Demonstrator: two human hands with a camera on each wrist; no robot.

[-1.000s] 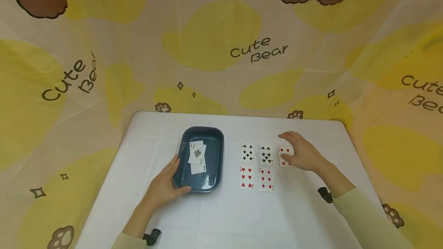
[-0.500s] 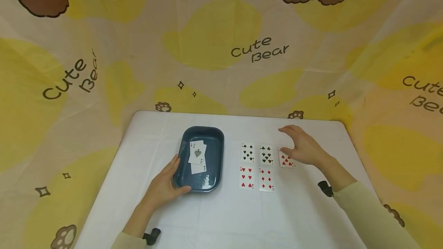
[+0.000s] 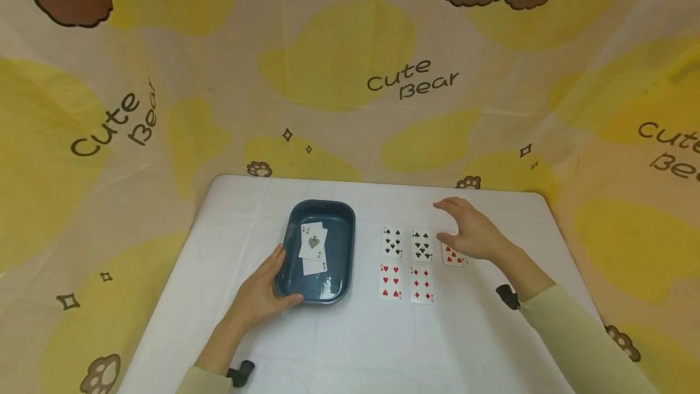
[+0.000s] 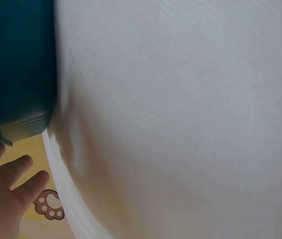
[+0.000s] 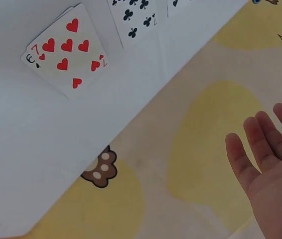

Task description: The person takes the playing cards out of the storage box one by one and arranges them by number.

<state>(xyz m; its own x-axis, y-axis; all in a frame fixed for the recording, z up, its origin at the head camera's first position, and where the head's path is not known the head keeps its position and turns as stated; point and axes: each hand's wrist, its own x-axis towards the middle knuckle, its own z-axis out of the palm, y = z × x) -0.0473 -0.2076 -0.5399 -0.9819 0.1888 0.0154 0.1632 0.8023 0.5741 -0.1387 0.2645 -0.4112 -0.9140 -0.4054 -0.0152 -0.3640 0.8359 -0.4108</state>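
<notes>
My left hand rests against the left side and near corner of a dark blue tray, fingers extended and thumb at the near rim. Inside the tray lie overlapping playing cards, the top one an ace with a large ornate spade. Above the seven of hearts hovers my right hand, thumb and fingers spread, holding nothing. That card tops a small stack; a black-suited corner peeks out beneath it in the right wrist view. From the head, the hand hides the card's upper part.
Left of the stack lie the seven of clubs and seven of spades. Nearer are the six of hearts and six of diamonds. A white-covered table ends at a patterned cloth backdrop.
My right hand has lifted off the seven of hearts, moving slightly away toward the far edge and then a little left. The left hand and tray stay in place.
</notes>
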